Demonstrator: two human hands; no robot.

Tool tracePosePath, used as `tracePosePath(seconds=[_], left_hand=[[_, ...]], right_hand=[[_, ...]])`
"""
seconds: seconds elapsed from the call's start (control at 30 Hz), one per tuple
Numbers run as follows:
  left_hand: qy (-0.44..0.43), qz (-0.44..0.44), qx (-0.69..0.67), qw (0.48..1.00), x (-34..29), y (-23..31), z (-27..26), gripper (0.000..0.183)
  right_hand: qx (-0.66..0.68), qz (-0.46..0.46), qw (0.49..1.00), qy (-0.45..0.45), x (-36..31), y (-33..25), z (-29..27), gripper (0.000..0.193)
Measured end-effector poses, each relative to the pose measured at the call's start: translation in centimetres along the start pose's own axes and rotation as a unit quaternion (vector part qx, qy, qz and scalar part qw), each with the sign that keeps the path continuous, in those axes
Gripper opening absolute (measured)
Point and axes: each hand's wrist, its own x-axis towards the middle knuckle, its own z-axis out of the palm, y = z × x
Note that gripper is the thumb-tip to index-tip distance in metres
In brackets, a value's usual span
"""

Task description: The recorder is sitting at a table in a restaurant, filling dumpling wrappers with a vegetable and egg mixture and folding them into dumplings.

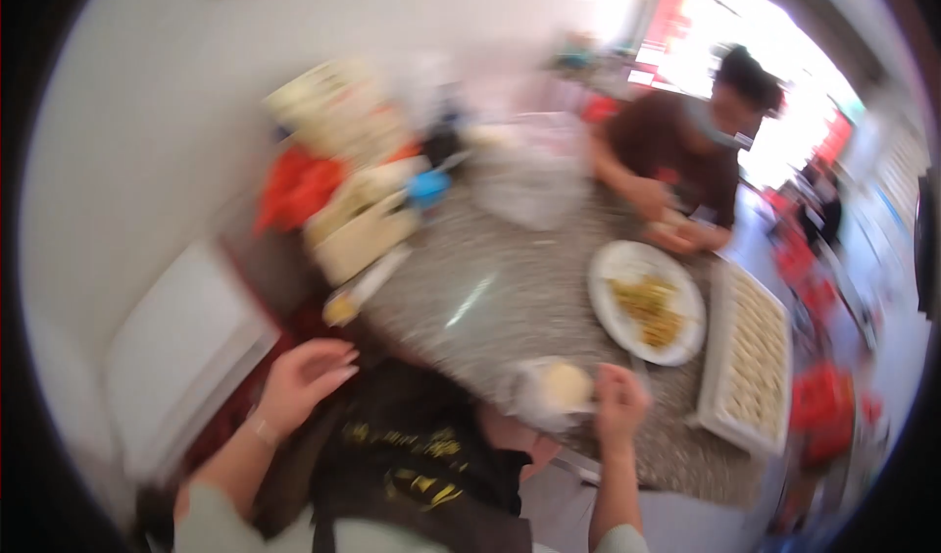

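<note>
My left hand [304, 381] is off the table at its near left side, fingers stretched and bent toward the thumb, with nothing in it. My right hand [619, 406] is closed above the table's near edge, and what its fingers hold, if anything, is blurred. Just left of it lies a clear plastic bag [529, 391] with a pale round stack [567, 386], which looks like dumpling wrappers. Beyond that hand stands a white oval plate [604, 308] of chopped yellow-green filling [649, 308]. To its right is a white tray [714, 381] holding rows of pale dumplings [753, 342].
Across the speckled stone table [470, 298] a masked person [676, 151] works with both hands together. Bags and a red cloth-like heap [299, 188] crowd the far left, near a blue item [427, 188]. A plastic bag [529, 175] sits at the back. A white box-like surface [186, 357] is left.
</note>
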Motion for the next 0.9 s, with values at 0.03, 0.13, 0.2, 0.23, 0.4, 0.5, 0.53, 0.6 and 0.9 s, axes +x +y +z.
tracePosePath(seconds=[0.03, 0.13, 0.2, 0.23, 0.4, 0.5, 0.53, 0.6, 0.9], left_hand=[[-0.007, -0.017, 0.001, 1.000, -0.4, 0.3, 0.0, 0.033], [0.036, -0.029, -0.044, 0.998, -3.8, -0.4, -1.8, 0.038], [0.104, -0.035, -0.060, 0.992, -6.0, 0.2, -3.5, 0.038], [0.122, -0.037, -0.077, 0.989, -7.0, 0.3, -4.1, 0.038], [0.252, -0.107, -0.210, 0.939, -10.0, -1.0, -5.0, 0.044], [0.260, -0.064, -0.363, 0.893, -8.9, -4.0, -6.4, 0.050], [0.301, -0.060, -0.404, 0.862, -10.0, -4.1, -7.5, 0.047], [0.320, -0.011, -0.466, 0.825, -13.2, -4.5, -10.4, 0.040], [0.045, 0.029, -0.539, 0.840, -11.8, -3.3, -12.7, 0.045]], right_hand=[[0.036, 0.032, 0.999, -0.004, 0.2, -1.8, -0.5, 0.013], [0.093, 0.000, 0.996, 0.013, 0.1, 0.0, -0.1, 0.018], [0.090, 0.006, 0.996, -0.001, 0.0, -0.7, 0.9, 0.019], [0.098, 0.002, 0.995, -0.018, -0.1, -0.6, 1.5, 0.019], [0.088, 0.001, 0.996, -0.009, -0.5, -0.8, 0.5, 0.019], [0.083, 0.044, 0.996, 0.001, -0.4, -0.5, -1.0, 0.013], [0.050, 0.024, 0.998, -0.006, -0.1, -0.5, -0.2, 0.011], [0.046, -0.026, 0.998, -0.032, 0.3, -2.1, 0.9, 0.015], [0.113, 0.008, 0.993, -0.034, -0.3, -2.5, -0.8, 0.014]])
